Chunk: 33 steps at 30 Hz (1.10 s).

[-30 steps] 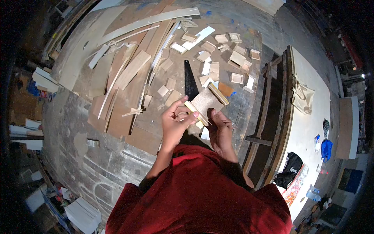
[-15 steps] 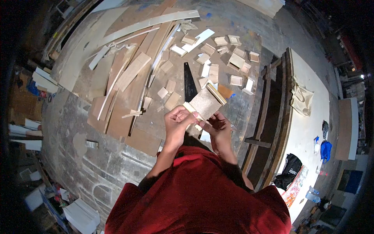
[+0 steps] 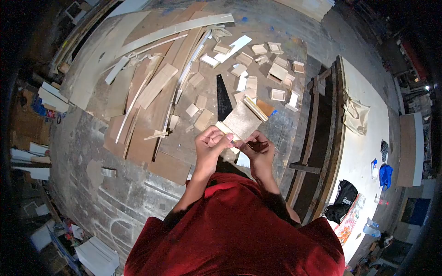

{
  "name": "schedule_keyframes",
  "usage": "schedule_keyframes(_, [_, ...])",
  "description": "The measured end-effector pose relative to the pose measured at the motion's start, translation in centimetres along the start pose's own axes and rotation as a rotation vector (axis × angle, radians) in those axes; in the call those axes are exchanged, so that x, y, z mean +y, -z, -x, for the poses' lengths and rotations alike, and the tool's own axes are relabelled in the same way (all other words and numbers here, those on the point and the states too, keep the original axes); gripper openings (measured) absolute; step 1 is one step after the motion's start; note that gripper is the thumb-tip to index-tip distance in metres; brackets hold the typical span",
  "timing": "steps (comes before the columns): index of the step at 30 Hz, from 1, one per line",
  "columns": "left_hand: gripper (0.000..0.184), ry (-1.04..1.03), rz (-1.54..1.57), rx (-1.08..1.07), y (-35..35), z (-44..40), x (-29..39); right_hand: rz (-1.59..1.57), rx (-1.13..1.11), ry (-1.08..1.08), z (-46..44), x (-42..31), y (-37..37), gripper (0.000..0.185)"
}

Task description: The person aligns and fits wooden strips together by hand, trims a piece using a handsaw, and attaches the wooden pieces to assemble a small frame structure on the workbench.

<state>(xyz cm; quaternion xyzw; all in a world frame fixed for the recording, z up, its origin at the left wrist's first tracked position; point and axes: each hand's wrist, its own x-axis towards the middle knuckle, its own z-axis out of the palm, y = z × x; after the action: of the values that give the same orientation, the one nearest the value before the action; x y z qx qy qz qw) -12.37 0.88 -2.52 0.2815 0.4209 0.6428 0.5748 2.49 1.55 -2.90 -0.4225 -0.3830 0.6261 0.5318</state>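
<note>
**Strip-edged panel held in both hands, near a saw**

From my remote station I view a speckled tan, four-sided panel (image 3: 241, 120) with pale yellow strips along two opposite edges. It is held just right of the near end of a black, tapering metal saw (image 3: 223, 94), the landmark here. The left hand (image 3: 209, 145) grasps the near strip, thumb on top; the right hand (image 3: 260, 152) pinches the panel's near corner.

Progress: I judge the panel partly built. Two edges are lined and the other two look bare; whether the strips are fixed I cannot tell. Right of the saw lie small, pale, box-shaped wooden pieces (image 3: 277, 72), several with raised rims, which I judge further along. Left of the saw, flat pale wooden blocks (image 3: 202, 118) show no rims.

Writing: well right of the saw, on a white-topped table (image 3: 359, 158), a soft black fabric bag (image 3: 347, 191) bears white lettering, too blurred for me to read. The saw's faint blade mark is likewise illegible.
</note>
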Motion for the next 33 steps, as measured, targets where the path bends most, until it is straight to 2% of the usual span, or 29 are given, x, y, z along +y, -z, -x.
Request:
schedule_keyframes(3, [0.008, 0.003, 0.005, 0.005, 0.0, 0.4, 0.5, 0.077, -0.011, 0.034, 0.3, -0.1, -0.1, 0.018])
schedule_keyframes(8, [0.008, -0.119, -0.043, 0.021, 0.3, 0.8, 0.5, 0.030, 0.004, -0.014, 1.0, -0.5, -1.0, 0.011])
schedule_keyframes(18, [0.007, -0.185, -0.034, 0.032, 0.1, 1.6, 1.2, -0.008, -0.032, 0.008, 1.4, 0.1, -1.8, 0.009])
schedule_keyframes(24, [0.007, -0.178, -0.020, 0.031, 0.1, 1.5, 2.0, -0.162, -0.032, -0.086, 1.7, 0.3, -2.4, 0.010])
schedule_keyframes(26, [0.007, -0.014, 0.090, 0.082, 0.6, 1.3, 2.3, -0.146, -0.154, -0.092, 2.0, 0.8, -1.9, 0.015])
schedule_keyframes(27, [0.007, -0.019, 0.092, 0.088, 0.9, 1.0, 2.4, -0.144, -0.161, -0.095, 2.2, 0.6, -1.8, 0.015])
schedule_keyframes(29, [0.008, 0.127, 0.096, 0.136, 1.8, 0.3, 2.5, -0.294, -0.190, -0.150, 2.4, 0.2, -1.6, 0.029])
schedule_keyframes(30, [0.009, 0.172, 0.072, 0.124, 2.4, 0.1, 2.8, -0.315, -0.157, -0.200, 2.4, 0.3, -1.0, 0.040])
schedule_keyframes(33, [0.009, 0.220, -0.063, 0.104, 3.3, 0.1, 3.3, -0.441, -0.170, -0.239, 1.9, 0.2, 1.1, 0.044])
